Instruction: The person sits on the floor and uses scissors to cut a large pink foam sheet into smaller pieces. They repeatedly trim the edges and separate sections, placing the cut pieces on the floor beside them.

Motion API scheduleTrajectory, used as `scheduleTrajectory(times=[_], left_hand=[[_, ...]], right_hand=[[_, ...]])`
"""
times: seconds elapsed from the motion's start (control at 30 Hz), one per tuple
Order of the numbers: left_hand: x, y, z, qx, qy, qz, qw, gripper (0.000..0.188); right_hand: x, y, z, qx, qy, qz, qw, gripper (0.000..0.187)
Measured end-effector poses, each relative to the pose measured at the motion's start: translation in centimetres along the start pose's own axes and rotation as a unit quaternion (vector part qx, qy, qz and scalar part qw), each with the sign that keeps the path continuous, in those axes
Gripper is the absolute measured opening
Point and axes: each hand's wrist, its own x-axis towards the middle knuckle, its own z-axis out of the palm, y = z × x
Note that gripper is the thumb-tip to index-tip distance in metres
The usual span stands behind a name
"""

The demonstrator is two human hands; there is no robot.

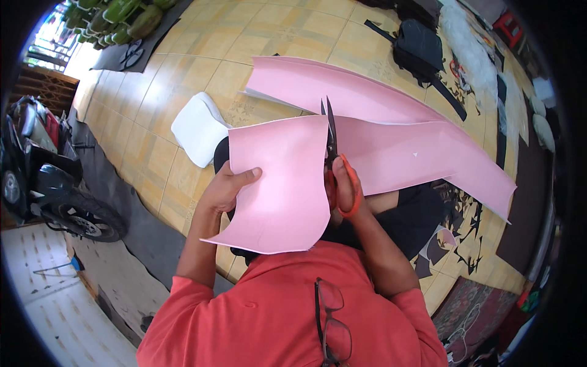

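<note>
A curved piece of pink sheet [281, 183] is held up in front of my chest. My left hand [227, 186] grips its left edge, with the thumb on the pink face and the fingers hidden behind. In my right hand [343, 186] are scissors [332, 128] with orange handles and dark blades. The blades point away from me, slightly parted, along the right edge of the piece. A larger pink sheet [391, 153] lies behind and to the right, bending over toward the floor.
A white folded pad [200, 128] lies on the tiled floor left of the sheet. A black bag [419, 49] is at the far right. Dark offcuts [465, 226] are scattered at right. A motorcycle [61, 196] stands at left, and green gas cylinders [119, 21] at far left.
</note>
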Motion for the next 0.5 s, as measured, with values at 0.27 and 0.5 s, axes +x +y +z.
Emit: scheduleTrajectory(times=[0.27,0.5], left_hand=[[2.9,2.3,-0.5,-0.057,0.189,0.27,0.942,0.039],[3.6,1.6,0.3,0.049,0.208,0.328,0.92,0.035]], right_hand=[[1.7,1.3,-0.8,0.171,-0.014,-0.001,0.985,0.054],[2.0,1.6,-0.3,0.104,0.009,-0.028,0.994,0.029]])
